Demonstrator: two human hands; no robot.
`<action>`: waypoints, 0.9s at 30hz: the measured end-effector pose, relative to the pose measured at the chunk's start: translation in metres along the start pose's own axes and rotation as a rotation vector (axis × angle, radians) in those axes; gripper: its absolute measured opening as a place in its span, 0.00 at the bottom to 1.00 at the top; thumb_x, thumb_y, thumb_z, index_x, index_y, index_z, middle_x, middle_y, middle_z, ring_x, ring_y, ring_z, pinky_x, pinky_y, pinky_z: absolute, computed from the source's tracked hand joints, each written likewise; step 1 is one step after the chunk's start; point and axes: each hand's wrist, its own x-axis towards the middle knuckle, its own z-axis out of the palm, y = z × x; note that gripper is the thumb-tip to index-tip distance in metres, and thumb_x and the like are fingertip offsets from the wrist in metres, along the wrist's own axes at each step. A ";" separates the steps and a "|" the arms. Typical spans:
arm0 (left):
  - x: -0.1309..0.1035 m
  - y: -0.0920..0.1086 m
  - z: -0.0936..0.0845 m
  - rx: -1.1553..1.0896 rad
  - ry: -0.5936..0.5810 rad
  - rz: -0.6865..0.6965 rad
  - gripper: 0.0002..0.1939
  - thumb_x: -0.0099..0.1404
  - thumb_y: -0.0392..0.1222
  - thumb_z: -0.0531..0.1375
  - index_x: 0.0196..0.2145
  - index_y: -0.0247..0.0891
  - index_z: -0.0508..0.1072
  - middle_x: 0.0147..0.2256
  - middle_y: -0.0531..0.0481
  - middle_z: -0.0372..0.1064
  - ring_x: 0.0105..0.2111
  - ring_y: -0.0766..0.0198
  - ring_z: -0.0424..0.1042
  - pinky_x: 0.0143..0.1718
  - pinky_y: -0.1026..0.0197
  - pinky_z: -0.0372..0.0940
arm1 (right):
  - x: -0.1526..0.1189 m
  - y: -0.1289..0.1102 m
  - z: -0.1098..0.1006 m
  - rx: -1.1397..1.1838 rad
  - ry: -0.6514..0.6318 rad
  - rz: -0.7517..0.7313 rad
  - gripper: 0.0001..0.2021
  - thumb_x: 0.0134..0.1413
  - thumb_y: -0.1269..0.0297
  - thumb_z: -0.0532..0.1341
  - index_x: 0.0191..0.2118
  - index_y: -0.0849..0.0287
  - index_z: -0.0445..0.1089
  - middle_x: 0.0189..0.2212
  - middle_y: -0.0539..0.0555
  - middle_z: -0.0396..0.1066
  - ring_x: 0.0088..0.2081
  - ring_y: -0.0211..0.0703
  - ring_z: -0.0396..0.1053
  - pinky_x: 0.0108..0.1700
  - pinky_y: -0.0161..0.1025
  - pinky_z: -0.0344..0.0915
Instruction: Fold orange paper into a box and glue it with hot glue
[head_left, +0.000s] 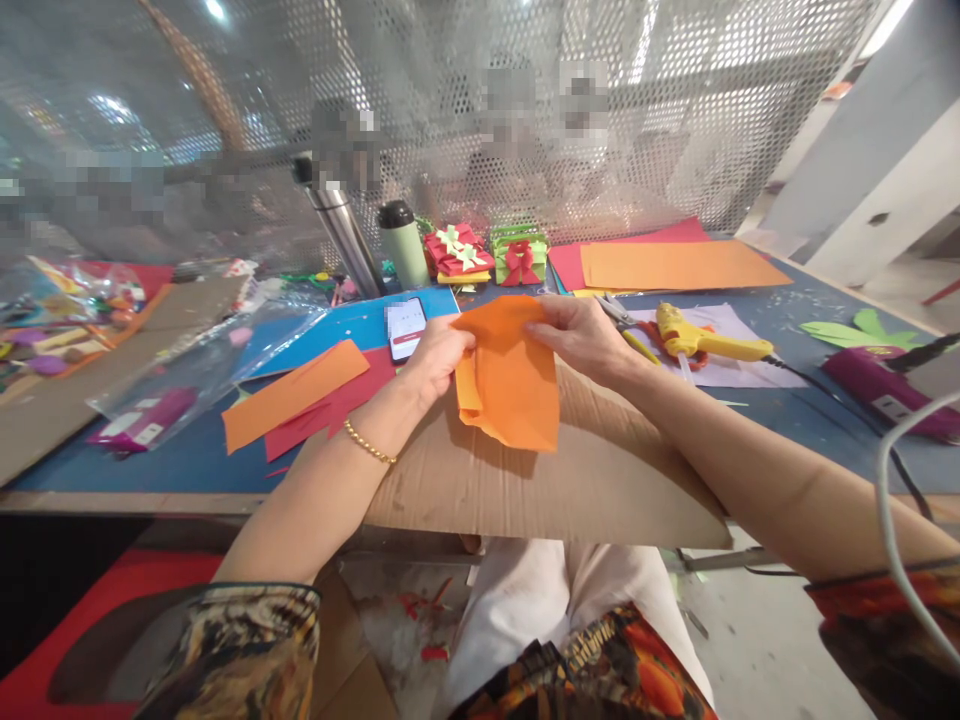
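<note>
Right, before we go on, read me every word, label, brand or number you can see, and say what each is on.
No text can be read.
Phone: screen marks too small and blurred.
Left purple packet: pale label, too blurred.
Right purple packet: white label patches, unreadable.
Orange paper in the hands: no text visible.

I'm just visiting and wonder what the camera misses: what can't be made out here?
All in the head view:
Left hand and right hand: some fingers hidden behind the orange paper.
Phone: screen text too small and blurred to read.
White cable: its ends, cut off by the right edge.
Beyond the perforated screen: mesh and blur hide details.
</note>
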 end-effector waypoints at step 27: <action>0.001 0.007 -0.006 -0.003 -0.084 0.012 0.13 0.43 0.22 0.56 0.25 0.35 0.72 0.24 0.53 0.73 0.26 0.64 0.73 0.34 0.61 0.68 | 0.002 -0.002 -0.003 0.109 0.012 0.039 0.18 0.48 0.68 0.59 0.43 0.58 0.84 0.38 0.53 0.81 0.39 0.47 0.76 0.37 0.40 0.72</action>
